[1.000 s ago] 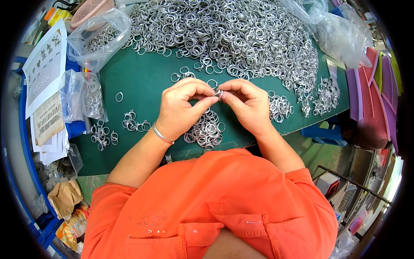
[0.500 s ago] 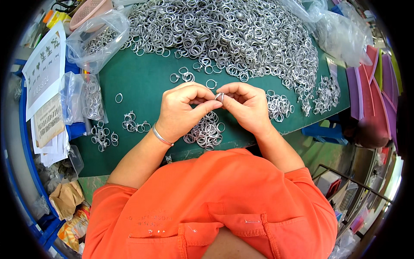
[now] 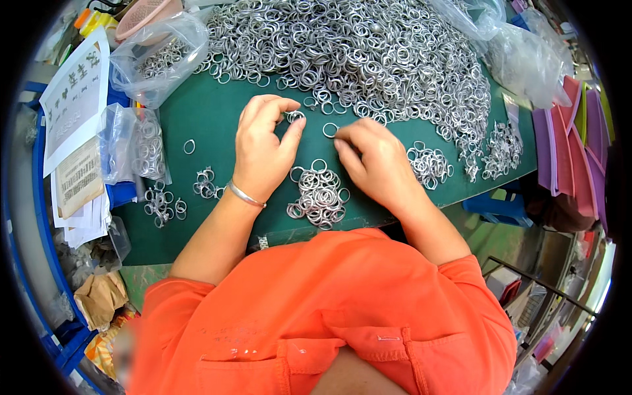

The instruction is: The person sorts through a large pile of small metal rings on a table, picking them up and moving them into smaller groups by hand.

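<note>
Two or more metal rings lie between the thumb and forefinger of the left hand; these digits stand apart, and whether they grip cannot be told. One single ring lies on the green worktop, right at the fingertips of the right hand; its grip cannot be told. A small ring pile sits between the forearms, below both hands.

- A pink basket stands at the green table's far left corner.
- Printed sheets overlap beside its left edge.
- A crumpled clear bag lies at its far right corner.
- A brown paper bag sits past its near left corner.
</note>
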Action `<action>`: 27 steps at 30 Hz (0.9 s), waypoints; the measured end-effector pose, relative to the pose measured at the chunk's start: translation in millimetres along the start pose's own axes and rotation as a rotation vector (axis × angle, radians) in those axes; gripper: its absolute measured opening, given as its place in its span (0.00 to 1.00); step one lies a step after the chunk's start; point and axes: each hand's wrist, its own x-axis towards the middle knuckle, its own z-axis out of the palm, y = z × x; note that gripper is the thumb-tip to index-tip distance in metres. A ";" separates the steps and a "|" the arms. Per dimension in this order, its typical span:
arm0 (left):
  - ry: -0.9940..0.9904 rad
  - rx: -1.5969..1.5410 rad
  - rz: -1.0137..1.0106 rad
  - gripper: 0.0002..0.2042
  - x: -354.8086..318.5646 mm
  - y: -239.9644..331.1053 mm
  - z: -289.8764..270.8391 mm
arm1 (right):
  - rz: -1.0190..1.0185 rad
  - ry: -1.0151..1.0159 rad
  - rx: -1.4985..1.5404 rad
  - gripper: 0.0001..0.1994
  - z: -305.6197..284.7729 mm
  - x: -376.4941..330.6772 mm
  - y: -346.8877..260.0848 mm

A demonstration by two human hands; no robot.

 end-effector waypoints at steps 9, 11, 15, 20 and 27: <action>-0.179 0.190 0.027 0.09 0.9 -13.8 -2.2 | -0.155 0.136 0.075 0.06 21.1 12.2 13.1; -0.174 0.158 0.006 0.09 0.0 -13.7 -1.9 | -0.160 0.156 0.234 0.07 19.3 10.8 9.4; -0.139 0.081 -0.038 0.07 0.3 -14.6 -0.5 | -0.105 0.236 0.347 0.14 16.1 8.6 4.3; -0.087 -0.024 -0.183 0.07 2.1 -8.6 4.4 | -0.105 0.308 0.471 0.16 10.0 4.1 3.4; -0.076 -0.015 -0.056 0.06 0.1 -1.9 -2.5 | -0.177 0.192 0.000 0.08 -65.5 -17.5 35.1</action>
